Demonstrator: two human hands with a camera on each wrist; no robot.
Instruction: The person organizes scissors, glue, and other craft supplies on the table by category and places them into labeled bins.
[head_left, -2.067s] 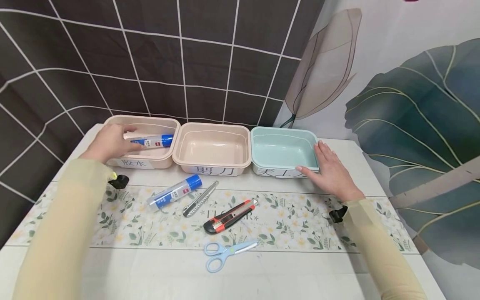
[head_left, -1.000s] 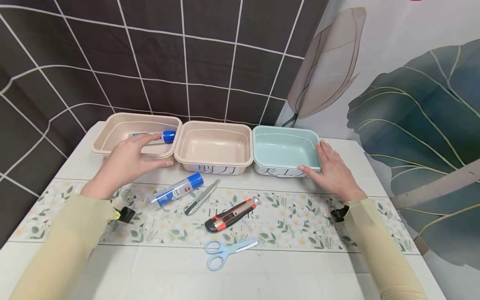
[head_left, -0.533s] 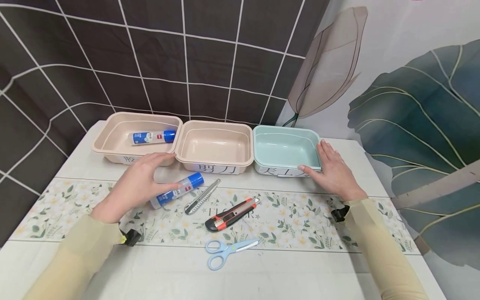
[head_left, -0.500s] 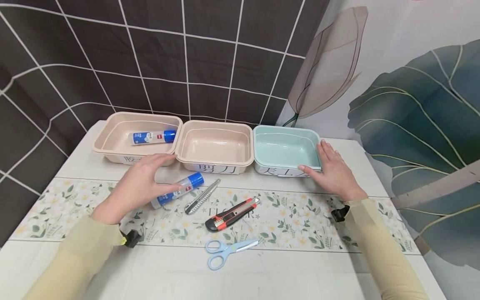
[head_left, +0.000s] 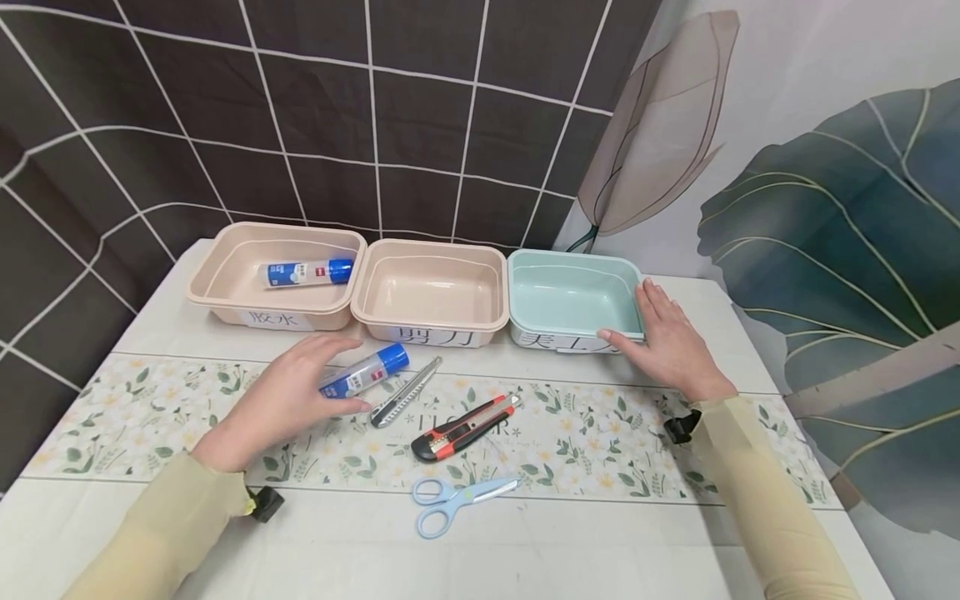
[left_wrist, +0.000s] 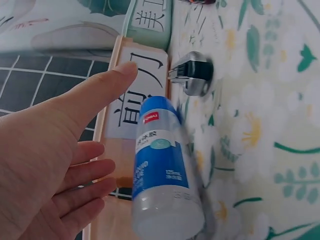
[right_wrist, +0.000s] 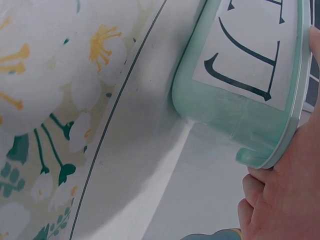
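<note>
With left hand (head_left: pixel 291 390) spread and right hand (head_left: pixel 673 343) unclenched on the teal tub (head_left: pixel 572 287), best grasp the 2 o'clock-pointing glue bottle (head_left: pixel 362 377) mid-barrel.

Over on the far side there's a dark wall covering (head_left: pixel 315 100) ruled with white lines into big squares, the lines turning wavy towards the left. To its right comes a pale wall covering (head_left: pixel 787 50) with a pinkish-brown flower (head_left: pixel 660 125) and, farther right, a large blue-green leaf (head_left: pixel 840 192) veined in gold. Across the white table (head_left: pixel 585 550) runs a floral band (head_left: pixel 592 442) between thin dark lines.
</note>
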